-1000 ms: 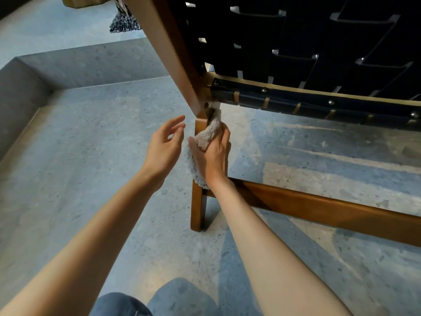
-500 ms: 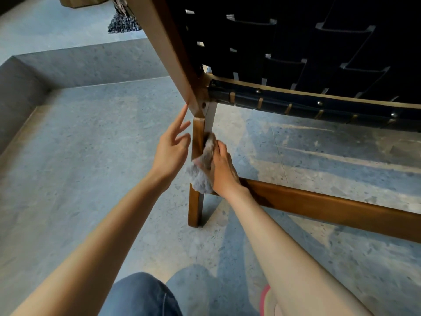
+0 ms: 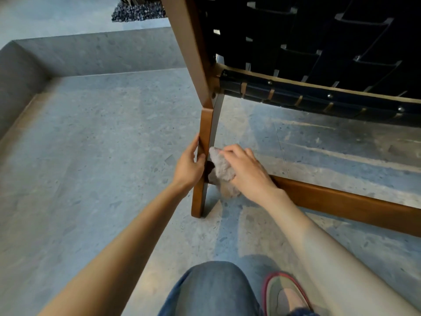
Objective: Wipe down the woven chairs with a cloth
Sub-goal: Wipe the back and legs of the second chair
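**Cloth held low against a leg of the woven chair**

Grey speckled floor fills the left of the room. A low step of the same stone runs along its far side and turns down the left edge. Beyond the step lies a dark, pebbly-looking fringe; I cannot tell what it belongs to.

Further right is the person's left hand, which grips the brown wooden leg from its left side. The fingers lie up along the leg's left face and the thumb curls over its near face. The leg stands on the floor, and the chair's slanted upright meets its top.

Just right of the leg is the cloth, a fluffy grey wad. It touches the leg's right side where the low rail joins it. The right hand holds it from above, knuckles up, with curled fingers bunched over the wad. Part of the cloth hangs out below the palm.

The rail runs off to the right, close above the floor. Higher up, black straps are woven across the frame, and a studded bar wrapped in the same straps crosses beneath them. Nearest of all are a knee in blue jeans and, right of it, a shoe with a red edge.
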